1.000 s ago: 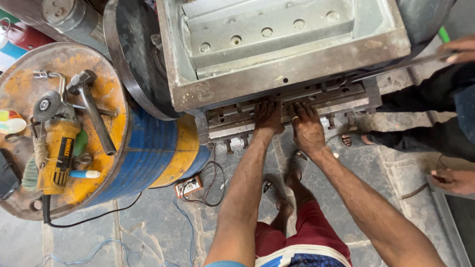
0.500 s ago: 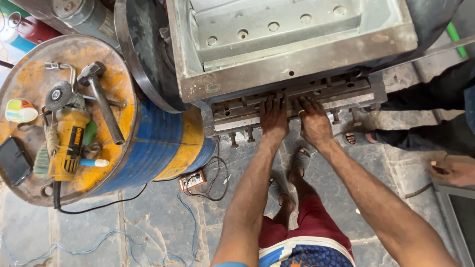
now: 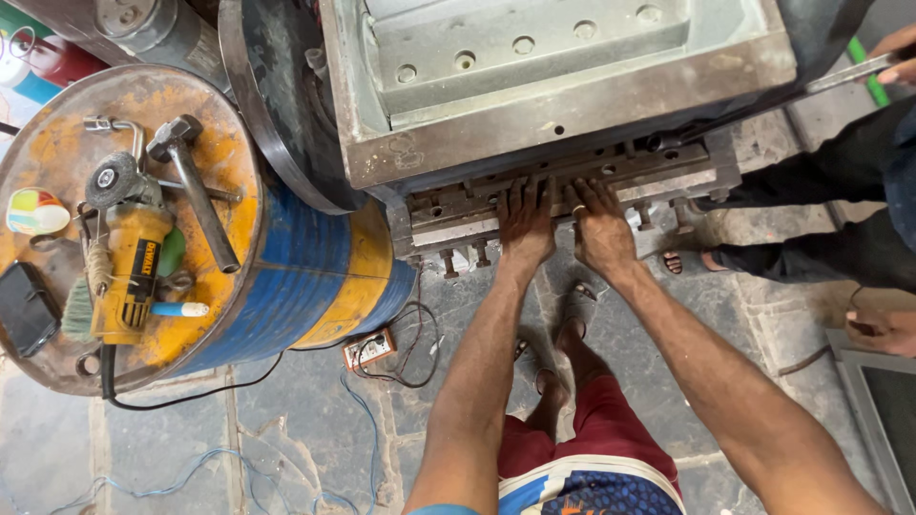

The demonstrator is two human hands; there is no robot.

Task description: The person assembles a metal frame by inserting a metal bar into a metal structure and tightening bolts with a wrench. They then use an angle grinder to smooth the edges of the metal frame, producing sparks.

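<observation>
My left hand (image 3: 525, 224) and my right hand (image 3: 601, 227) press side by side, fingers spread flat, against a grooved steel plate (image 3: 458, 212) low down under a big grey metal mould block (image 3: 534, 86). Bolts stick out beneath the plate. Neither hand holds anything. My feet in sandals and red shorts show below my arms.
A blue and yellow drum (image 3: 286, 286) at left carries a yellow angle grinder (image 3: 129, 272), a hammer (image 3: 196, 186), a phone (image 3: 24, 310) and small items. A power strip (image 3: 370, 349) with cables lies on the stone floor. Another person in dark trousers (image 3: 811, 248) stands at right holding a metal bar (image 3: 844, 74).
The view has shifted a little to the right and closer. My hands stay pressed on the plate in the same spot.
</observation>
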